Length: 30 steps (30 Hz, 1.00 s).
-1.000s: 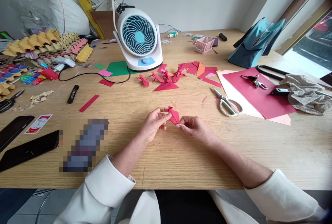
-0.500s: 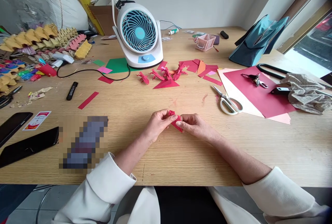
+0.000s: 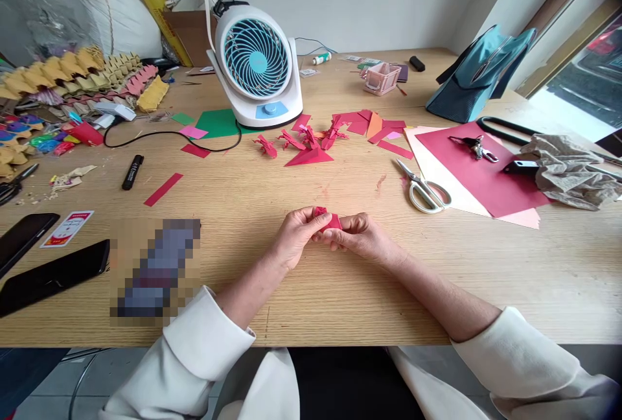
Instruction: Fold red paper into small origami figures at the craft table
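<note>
Above the near middle of the table, a small piece of folded red paper (image 3: 334, 221) is pinched between both hands. My left hand (image 3: 300, 232) is closed on its left part, thumb on top. My right hand (image 3: 362, 236) grips the right end, with its thumb along the lower edge; fingers cover much of the paper. Beyond the hands lie several folded red paper figures (image 3: 293, 141) and a larger pointed red paper piece (image 3: 310, 155). White-handled scissors (image 3: 424, 190) rest to the right, blades slightly parted.
A white fan (image 3: 257, 60) stands at the back, its black cord running left. Red paper sheets (image 3: 481, 161) with keys on top lie right, near a blue bag (image 3: 481, 76). A black marker (image 3: 133, 172), a red strip (image 3: 164, 189) and phones (image 3: 58, 277) are on the left.
The lower end of the red paper, which pointed down between the hands, is now folded up into a more compact shape. My right fingers have moved in beneath it.
</note>
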Tool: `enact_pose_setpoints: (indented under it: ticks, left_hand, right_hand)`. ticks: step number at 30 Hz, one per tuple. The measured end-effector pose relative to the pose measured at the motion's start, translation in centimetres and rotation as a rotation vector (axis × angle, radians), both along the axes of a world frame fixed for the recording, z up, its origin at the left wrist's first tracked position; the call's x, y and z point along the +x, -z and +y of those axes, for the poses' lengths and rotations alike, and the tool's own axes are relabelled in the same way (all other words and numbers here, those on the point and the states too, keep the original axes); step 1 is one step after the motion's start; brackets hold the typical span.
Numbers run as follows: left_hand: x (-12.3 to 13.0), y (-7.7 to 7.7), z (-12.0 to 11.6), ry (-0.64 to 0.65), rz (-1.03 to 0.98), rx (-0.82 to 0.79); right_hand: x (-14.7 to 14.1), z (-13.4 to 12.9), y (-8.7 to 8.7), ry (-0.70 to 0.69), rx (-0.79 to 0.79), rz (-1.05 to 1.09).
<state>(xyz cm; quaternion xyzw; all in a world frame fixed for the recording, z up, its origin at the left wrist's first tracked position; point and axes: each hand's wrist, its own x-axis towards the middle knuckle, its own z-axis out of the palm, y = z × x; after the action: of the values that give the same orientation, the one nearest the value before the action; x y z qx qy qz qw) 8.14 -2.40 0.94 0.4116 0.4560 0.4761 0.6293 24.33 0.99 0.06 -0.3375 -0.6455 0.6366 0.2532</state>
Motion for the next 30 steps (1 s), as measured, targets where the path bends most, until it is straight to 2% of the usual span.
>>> enact_pose_setpoints:
  ticks: [8,13,17,20,22,25,30]
  left_hand:
    - [-1.4,0.1,0.5,-0.088,-0.056,-0.042]
    - [-1.6,0.2,0.7,-0.109,-0.091,-0.094]
    - [-1.8,0.2,0.8,-0.084,-0.128,-0.108]
    - [-2.4,0.1,1.0,-0.169,-0.166,-0.113]
    - [-2.8,-0.1,1.1,-0.225,-0.162,-0.093]
    - [-2.7,-0.3,1.0,-0.183,-0.081,-0.051]
    - [-1.9,-0.1,0.6,-0.079,0.073,0.034]
  right_hand:
    - [0.2,0.2,0.3,-0.105,0.118,0.037]
    - [0.3,0.2,0.6,-0.076,0.184,0.018]
    - [0.5,-0.1,0.1,-0.068,0.199,0.006]
    - [0.8,-0.1,-0.3,-0.101,0.186,0.018]
    - [0.9,0.1,-0.5,-0.045,0.177,0.020]
    - [1.0,0.4,-0.5,0.070,0.152,0.030]
    - [0.5,0.4,-0.1,-0.018,0.165,-0.042]
